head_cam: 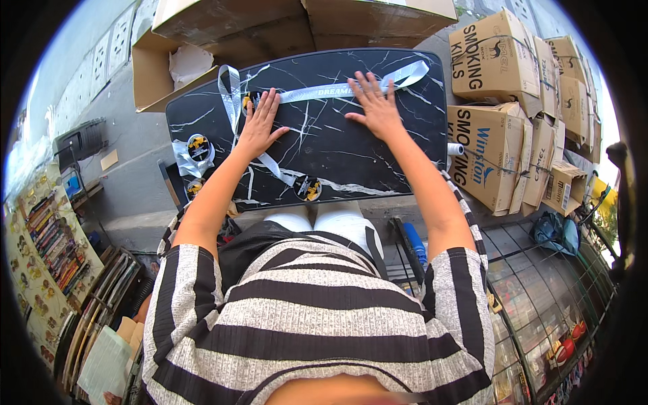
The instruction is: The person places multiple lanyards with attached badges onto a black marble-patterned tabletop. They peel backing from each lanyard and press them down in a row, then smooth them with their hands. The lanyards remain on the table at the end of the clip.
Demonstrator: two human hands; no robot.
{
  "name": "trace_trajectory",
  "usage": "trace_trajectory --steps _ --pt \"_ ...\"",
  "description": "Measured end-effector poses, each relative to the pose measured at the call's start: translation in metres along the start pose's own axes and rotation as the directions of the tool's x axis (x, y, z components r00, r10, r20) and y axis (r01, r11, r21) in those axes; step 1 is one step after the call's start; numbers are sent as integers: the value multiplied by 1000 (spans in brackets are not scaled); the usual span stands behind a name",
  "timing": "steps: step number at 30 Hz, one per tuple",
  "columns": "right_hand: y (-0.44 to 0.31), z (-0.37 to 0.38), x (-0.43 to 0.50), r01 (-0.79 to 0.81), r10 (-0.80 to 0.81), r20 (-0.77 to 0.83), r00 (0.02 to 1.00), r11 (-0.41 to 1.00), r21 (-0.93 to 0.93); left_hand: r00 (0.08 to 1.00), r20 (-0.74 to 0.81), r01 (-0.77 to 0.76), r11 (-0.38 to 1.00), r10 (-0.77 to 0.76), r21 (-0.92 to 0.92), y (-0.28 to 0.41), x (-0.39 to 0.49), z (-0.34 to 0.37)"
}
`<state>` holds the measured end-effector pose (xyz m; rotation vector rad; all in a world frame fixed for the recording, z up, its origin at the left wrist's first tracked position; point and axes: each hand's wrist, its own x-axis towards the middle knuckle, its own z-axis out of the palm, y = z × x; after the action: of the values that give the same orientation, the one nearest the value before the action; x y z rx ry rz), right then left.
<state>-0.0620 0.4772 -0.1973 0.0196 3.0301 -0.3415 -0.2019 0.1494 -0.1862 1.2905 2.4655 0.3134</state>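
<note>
A silver-white ribbon [324,93] printed with writing lies stretched across a black marble-patterned folding table [329,147]. My left hand [260,121] rests flat on its left part, fingers close together and thumb out. Flat on the ribbon's right part is my right hand [377,107], fingers spread. Beyond each hand the ribbon curls into a loop, and another length runs down from near my left hand to a round black-and-yellow label [308,188] at the near edge. A ribbon roll [199,148] with a similar label sits at the table's left. Another label is partly hidden behind my left fingers.
A large open cardboard box [228,25] stands just past the table. Tied bundles of flattened cartons [493,157] are stacked at the right, above a wire mesh rack [536,273]. A white roll [455,149] juts beside the table's right edge. Boards [96,309] lean at lower left.
</note>
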Motion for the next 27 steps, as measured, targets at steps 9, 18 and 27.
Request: trace_trajectory --steps 9,18,27 --pt "146 -40 -28 -448 578 -332 745 804 392 1000 -5 9 1000 -9 -4 3 0 -1" --pt "133 -75 -36 -244 289 -231 929 948 202 1000 -20 13 1000 -13 6 6 2 3" --pt "184 -65 -12 -435 388 288 875 371 821 999 -25 24 1000 -24 7 7 2 4"
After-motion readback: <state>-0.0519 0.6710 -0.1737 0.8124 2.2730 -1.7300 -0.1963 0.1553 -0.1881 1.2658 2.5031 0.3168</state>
